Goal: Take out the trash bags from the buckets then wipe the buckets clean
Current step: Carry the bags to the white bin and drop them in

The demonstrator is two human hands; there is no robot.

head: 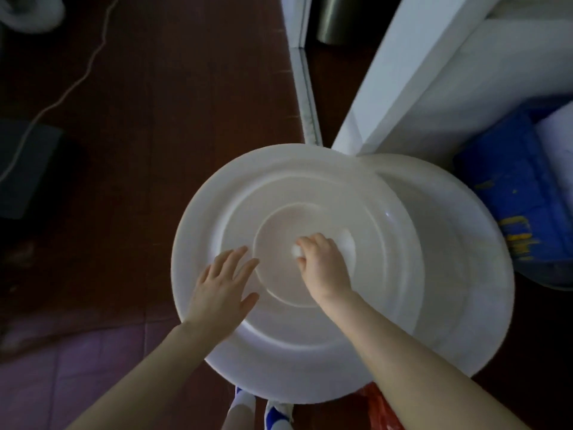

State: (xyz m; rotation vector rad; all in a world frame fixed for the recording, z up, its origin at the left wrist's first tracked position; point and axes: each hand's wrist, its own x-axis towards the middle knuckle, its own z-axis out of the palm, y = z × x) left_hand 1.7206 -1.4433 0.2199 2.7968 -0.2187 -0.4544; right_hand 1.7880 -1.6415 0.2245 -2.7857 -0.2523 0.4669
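Note:
A large white round lid [297, 355] lies off-centre on top of a white bucket [465, 243], whose rim and inner wall show at the right. My left hand [223, 290] rests flat on the lid's left side with fingers spread. My right hand [322, 265] is closed on a white wipe [347, 243] and presses it on the lid's central recessed disc. No trash bag shows inside the bucket.
A white door frame [403, 72] stands right behind the bucket. A blue crate [511, 197] sits to the right. A red bag [381, 408] lies by my feet. A white cord [77, 79] crosses the dark floor at left, and a dark bin [338, 17] stands beyond the doorway.

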